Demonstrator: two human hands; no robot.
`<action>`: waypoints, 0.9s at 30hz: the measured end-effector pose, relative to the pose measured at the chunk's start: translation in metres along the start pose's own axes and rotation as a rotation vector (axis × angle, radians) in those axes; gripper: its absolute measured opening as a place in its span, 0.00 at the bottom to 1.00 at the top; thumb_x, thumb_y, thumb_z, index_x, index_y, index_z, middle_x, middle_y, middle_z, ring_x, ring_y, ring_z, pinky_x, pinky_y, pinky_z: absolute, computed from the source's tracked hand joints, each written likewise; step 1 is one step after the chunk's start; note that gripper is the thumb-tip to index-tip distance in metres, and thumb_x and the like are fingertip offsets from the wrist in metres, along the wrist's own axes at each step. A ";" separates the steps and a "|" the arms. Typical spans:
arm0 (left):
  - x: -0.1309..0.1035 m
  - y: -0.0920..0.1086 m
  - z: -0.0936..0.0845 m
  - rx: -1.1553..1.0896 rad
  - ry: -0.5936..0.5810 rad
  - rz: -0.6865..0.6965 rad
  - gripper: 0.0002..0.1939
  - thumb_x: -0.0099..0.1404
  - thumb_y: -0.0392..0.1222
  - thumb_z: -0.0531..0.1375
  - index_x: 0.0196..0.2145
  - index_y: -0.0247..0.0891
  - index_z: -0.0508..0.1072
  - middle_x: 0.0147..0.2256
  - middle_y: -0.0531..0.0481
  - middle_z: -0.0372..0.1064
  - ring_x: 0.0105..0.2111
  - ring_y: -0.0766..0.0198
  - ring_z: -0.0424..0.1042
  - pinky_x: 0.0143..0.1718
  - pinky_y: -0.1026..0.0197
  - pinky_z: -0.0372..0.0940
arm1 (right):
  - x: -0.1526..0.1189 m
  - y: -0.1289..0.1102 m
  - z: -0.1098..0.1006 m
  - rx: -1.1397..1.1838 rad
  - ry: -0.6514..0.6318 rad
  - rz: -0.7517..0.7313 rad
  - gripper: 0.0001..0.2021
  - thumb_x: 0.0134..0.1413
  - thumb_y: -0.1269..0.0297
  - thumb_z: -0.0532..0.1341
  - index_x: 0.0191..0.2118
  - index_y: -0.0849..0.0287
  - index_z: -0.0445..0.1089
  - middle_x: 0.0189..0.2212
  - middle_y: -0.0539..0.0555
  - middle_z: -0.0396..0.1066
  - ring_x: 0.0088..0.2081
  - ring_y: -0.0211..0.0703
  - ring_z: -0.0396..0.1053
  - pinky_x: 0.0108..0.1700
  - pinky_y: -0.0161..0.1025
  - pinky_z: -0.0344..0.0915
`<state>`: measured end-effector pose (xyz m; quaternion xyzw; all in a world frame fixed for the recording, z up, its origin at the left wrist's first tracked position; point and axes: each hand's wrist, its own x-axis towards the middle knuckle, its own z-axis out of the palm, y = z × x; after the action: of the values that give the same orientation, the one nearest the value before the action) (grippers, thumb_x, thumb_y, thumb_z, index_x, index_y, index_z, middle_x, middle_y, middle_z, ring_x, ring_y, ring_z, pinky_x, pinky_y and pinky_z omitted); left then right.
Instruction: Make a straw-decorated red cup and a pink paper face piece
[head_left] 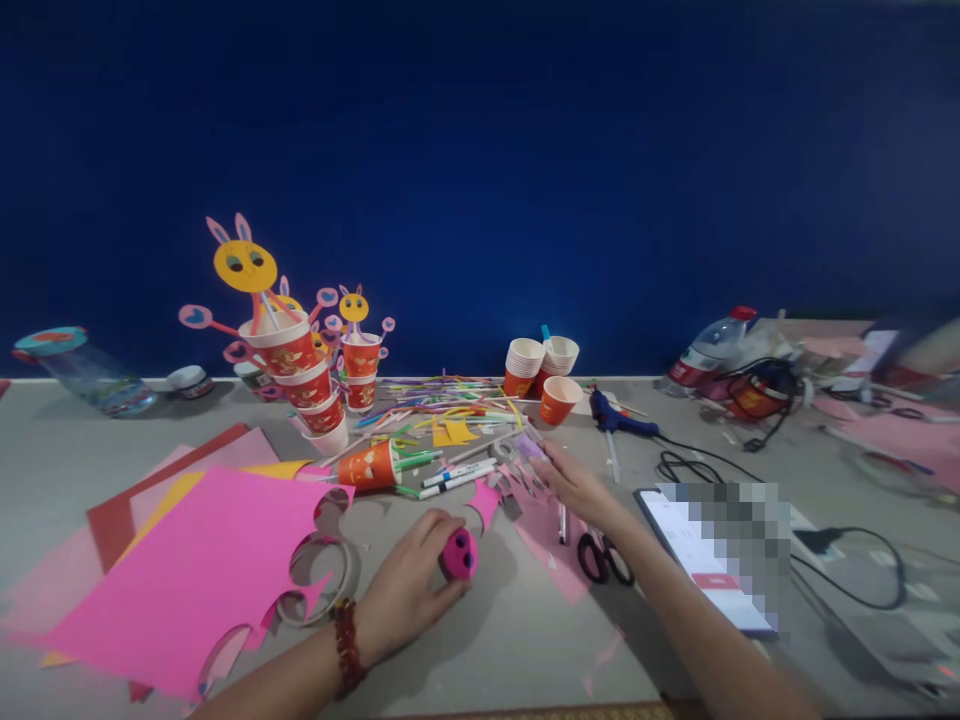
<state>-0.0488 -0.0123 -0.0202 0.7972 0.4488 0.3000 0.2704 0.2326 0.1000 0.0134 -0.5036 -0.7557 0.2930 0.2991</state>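
My left hand (409, 590), with a beaded bracelet at the wrist, holds a small bright pink round piece (460, 554) with two dark eye-like spots between thumb and fingers. Farther forward, my right hand (574, 485) reaches over the scraps, its fingertips at a small pale purple piece (531, 447) whose kind I cannot make out. Below that hand lie pink paper scraps (544, 530) and black-handled scissors (604, 558). Markers (457, 480) lie between the two hands. To the left are a bright pink sheet with round cut-outs (210, 560) and a tape roll (345, 570).
Stacked cup figures with yellow rabbit faces (292, 350) stand at the back left. Behind the hands lie coloured sticks (442, 395) and a tipped orange cup (367, 467). Paper cups (559, 400), a blue glue gun (622, 415), its cable and a phone (701, 560) are rightward.
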 end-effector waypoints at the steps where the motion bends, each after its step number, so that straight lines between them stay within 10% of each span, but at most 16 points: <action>1: 0.000 0.000 0.000 0.000 0.003 0.003 0.28 0.61 0.35 0.64 0.58 0.43 0.65 0.52 0.43 0.68 0.52 0.53 0.70 0.55 0.50 0.68 | -0.003 0.002 -0.001 -0.009 -0.018 0.012 0.15 0.67 0.52 0.50 0.34 0.54 0.64 0.27 0.50 0.69 0.30 0.44 0.67 0.35 0.41 0.66; 23: 0.001 0.003 0.002 0.004 -0.021 -0.013 0.30 0.58 0.33 0.65 0.58 0.43 0.66 0.54 0.42 0.68 0.54 0.51 0.69 0.57 0.50 0.66 | 0.005 0.022 -0.024 -0.775 -0.071 0.255 0.19 0.59 0.44 0.60 0.45 0.54 0.70 0.30 0.59 0.78 0.33 0.58 0.76 0.27 0.38 0.53; 27: 0.002 0.006 -0.001 -0.030 -0.024 -0.024 0.29 0.60 0.34 0.64 0.58 0.43 0.66 0.53 0.41 0.68 0.53 0.51 0.69 0.56 0.49 0.67 | 0.001 0.019 -0.035 -0.797 -0.091 0.283 0.18 0.54 0.55 0.63 0.48 0.56 0.67 0.32 0.59 0.78 0.33 0.57 0.76 0.28 0.38 0.55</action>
<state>-0.0457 -0.0126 -0.0148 0.7910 0.4505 0.2940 0.2914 0.2696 0.1118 0.0214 -0.6653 -0.7456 0.0381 0.0041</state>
